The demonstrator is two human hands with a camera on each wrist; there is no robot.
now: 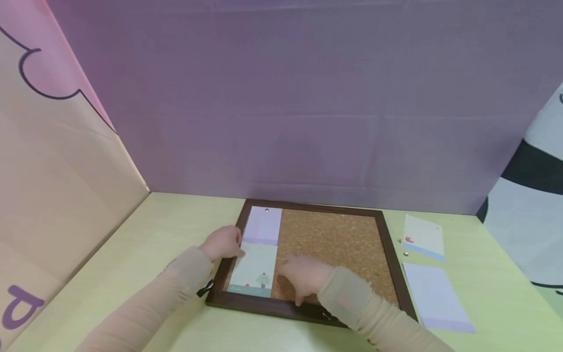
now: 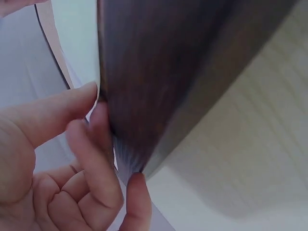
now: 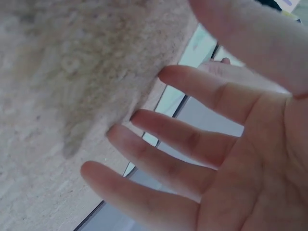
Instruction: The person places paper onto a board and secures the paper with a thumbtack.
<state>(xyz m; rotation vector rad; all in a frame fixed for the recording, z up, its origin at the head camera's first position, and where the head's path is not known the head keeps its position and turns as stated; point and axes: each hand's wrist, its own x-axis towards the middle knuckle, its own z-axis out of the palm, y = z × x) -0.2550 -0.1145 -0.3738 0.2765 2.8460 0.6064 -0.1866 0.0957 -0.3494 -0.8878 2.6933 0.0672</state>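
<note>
A cork board (image 1: 334, 244) in a dark brown frame lies on the table. Along its left side, a lilac note card (image 1: 262, 225) with a pin near its top edge sits above a pale green note card (image 1: 255, 266) printed with a small tree. My left hand (image 1: 223, 243) reaches over the frame's left edge and pinches the green card's left edge between thumb and forefinger (image 2: 94, 144). Right of that card, my right hand (image 1: 305, 275) is over the cork. Its fingers (image 3: 159, 154) are spread and lightly bent, fingertips right at the cork surface, holding nothing.
Right of the board, a cream card (image 1: 424, 234) with a blue edge lies above a second lilac card (image 1: 437, 296). Beside them are small metal pins (image 1: 406, 253). A purple cloth wall (image 1: 308, 107) stands behind the board.
</note>
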